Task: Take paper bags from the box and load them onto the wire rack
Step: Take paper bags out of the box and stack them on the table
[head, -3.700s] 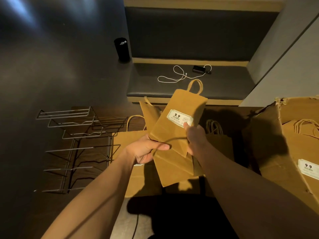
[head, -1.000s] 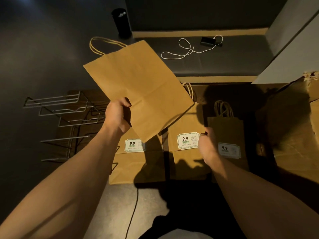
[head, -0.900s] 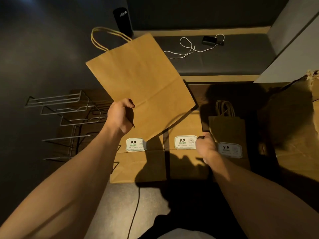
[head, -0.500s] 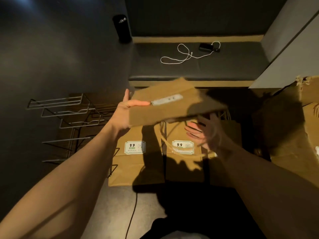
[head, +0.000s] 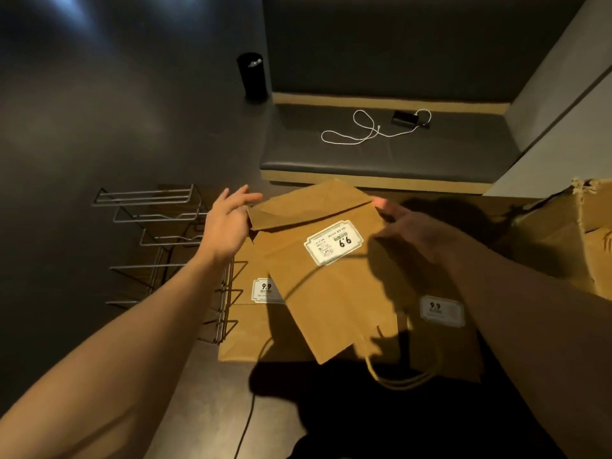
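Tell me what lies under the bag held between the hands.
Under the held bag lie flat bags: a left bag with a 9.9 label and a right bag, also labelled. Whatever lies between them is covered.

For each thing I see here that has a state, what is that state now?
Held paper bag: flat, label upside down, handles toward the person.
Left hand: fingers straight, touching the bag's left corner.
Right hand: fingers straight at the bag's right edge.
Wire rack: its visible slots hold no bags.
Cardboard box: open.
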Demonstrator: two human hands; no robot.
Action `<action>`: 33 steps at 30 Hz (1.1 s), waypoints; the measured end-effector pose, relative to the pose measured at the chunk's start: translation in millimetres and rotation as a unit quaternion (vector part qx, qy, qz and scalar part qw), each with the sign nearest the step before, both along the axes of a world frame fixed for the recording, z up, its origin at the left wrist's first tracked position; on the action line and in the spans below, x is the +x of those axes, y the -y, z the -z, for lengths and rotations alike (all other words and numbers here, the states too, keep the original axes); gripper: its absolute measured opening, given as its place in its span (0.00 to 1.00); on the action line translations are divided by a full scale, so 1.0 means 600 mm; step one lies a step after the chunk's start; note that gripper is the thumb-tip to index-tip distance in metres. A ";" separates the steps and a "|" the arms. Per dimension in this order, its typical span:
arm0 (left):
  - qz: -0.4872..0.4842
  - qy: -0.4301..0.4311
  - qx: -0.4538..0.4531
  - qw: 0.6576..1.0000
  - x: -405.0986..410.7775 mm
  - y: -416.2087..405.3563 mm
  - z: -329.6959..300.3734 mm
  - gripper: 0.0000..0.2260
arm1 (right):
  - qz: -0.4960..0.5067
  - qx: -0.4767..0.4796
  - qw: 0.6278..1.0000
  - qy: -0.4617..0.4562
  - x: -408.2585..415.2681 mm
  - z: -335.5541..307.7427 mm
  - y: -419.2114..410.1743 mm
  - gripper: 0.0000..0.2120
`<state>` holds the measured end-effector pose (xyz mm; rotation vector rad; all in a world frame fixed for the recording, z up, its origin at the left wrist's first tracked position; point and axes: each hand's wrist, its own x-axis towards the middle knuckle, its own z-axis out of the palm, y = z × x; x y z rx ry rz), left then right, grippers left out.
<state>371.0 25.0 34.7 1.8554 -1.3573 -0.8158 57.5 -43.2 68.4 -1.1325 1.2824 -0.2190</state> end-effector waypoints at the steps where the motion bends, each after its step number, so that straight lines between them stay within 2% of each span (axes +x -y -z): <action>1: 0.034 0.000 -0.007 0.999 0.000 0.004 -0.007 0.12 | -0.016 -0.021 1.000 -0.014 0.000 -0.008 0.010 0.26; 2: 0.036 -0.061 0.003 0.998 0.002 0.005 -0.014 0.11 | -0.030 -0.041 0.998 -0.024 0.000 -0.016 0.020 0.24; 3: 0.026 -0.164 0.022 0.986 0.002 0.002 -0.025 0.12 | -0.037 -0.058 0.997 -0.032 0.000 -0.023 0.029 0.21; 4: 0.011 -0.291 0.053 0.955 0.003 0.002 -0.037 0.16 | -0.039 -0.066 0.996 -0.036 0.000 -0.033 0.034 0.18; 5: 0.016 -0.372 0.083 0.924 0.007 0.001 -0.042 0.19 | -0.043 -0.065 0.996 -0.037 0.001 -0.040 0.038 0.17; 6: 0.033 -0.396 0.105 0.912 0.008 0.001 -0.044 0.20 | -0.055 -0.063 0.995 -0.048 0.003 -0.047 0.039 0.16; 7: 0.070 -0.351 0.114 0.927 0.002 0.000 -0.048 0.20 | -0.083 -0.066 0.992 -0.073 0.008 -0.054 0.038 0.14; 9: 0.145 -0.117 0.116 0.976 -0.020 0.002 -0.045 0.12 | -0.154 -0.077 0.977 -0.125 0.029 -0.060 0.033 0.12; 10: 0.177 -0.010 0.120 0.977 -0.031 0.007 -0.042 0.18 | -0.185 -0.070 0.972 -0.128 0.044 -0.063 0.028 0.14; 11: 0.224 0.049 0.118 0.966 -0.044 0.012 -0.043 0.29 | -0.228 -0.064 0.964 -0.118 0.061 -0.065 0.024 0.19; 12: 0.277 0.073 0.103 0.953 -0.057 0.015 -0.043 0.35 | -0.283 -0.061 0.951 -0.113 0.079 -0.066 0.023 0.26; 13: 0.328 0.099 0.098 0.935 -0.067 0.016 -0.040 0.34 | -0.340 -0.051 0.932 -0.118 0.096 -0.069 0.021 0.32; 15: 0.364 0.131 0.123 0.914 -0.071 0.023 -0.031 0.17 | -0.413 -0.020 0.900 -0.140 0.114 -0.074 0.019 0.34; 17: 0.365 0.100 0.177 0.908 -0.064 0.023 -0.025 0.03 | -0.375 -0.030 0.909 -0.179 0.115 -0.072 0.019 0.26; 19: 0.349 0.022 0.169 0.921 -0.054 0.017 -0.014 0.03 | -0.275 -0.136 0.925 -0.222 0.108 -0.057 0.021 0.21; 20: 0.322 -0.011 0.149 0.935 -0.048 0.013 -0.008 0.04 | -0.209 -0.223 0.915 -0.265 0.104 -0.047 0.022 0.25; 22: 0.217 -0.123 0.104 0.963 -0.036 0.003 0.003 0.06 | -0.041 -0.377 0.850 -0.366 0.093 -0.026 0.023 0.35; 23: 0.140 -0.188 0.084 0.969 -0.032 -0.004 0.009 0.08 | 0.044 -0.381 0.843 -0.377 0.090 -0.016 0.022 0.39; 24: 0.063 -0.238 0.065 0.967 -0.028 -0.010 0.016 0.08 | 0.105 -0.324 0.872 -0.351 0.088 -0.008 0.018 0.42; 25: 0.001 -0.271 0.049 0.961 -0.027 -0.017 0.018 0.08 | 0.136 -0.222 0.923 -0.283 0.088 0.001 0.010 0.41; 26: -0.040 -0.297 0.045 0.953 -0.028 -0.024 0.019 0.07 | 0.146 -0.101 0.968 -0.177 0.089 0.013 -0.002 0.36; 27: -0.063 -0.325 0.049 0.942 -0.031 -0.030 0.021 0.07 | 0.140 0.005 0.987 -0.080 0.091 0.021 -0.020 0.27; 28: -0.075 -0.345 0.064 0.933 -0.032 -0.035 0.028 0.07 | 0.129 0.046 0.990 -0.029 0.095 0.028 -0.039 0.19; 30: -0.090 -0.371 0.095 0.919 -0.031 -0.049 0.041 0.09 | 0.146 0.028 0.989 -0.010 0.103 0.049 -0.068 0.17; 33: -0.112 -0.330 0.169 0.922 -0.024 -0.076 0.072 0.12 | 0.174 0.007 0.985 -0.010 0.119 0.074 -0.103 0.21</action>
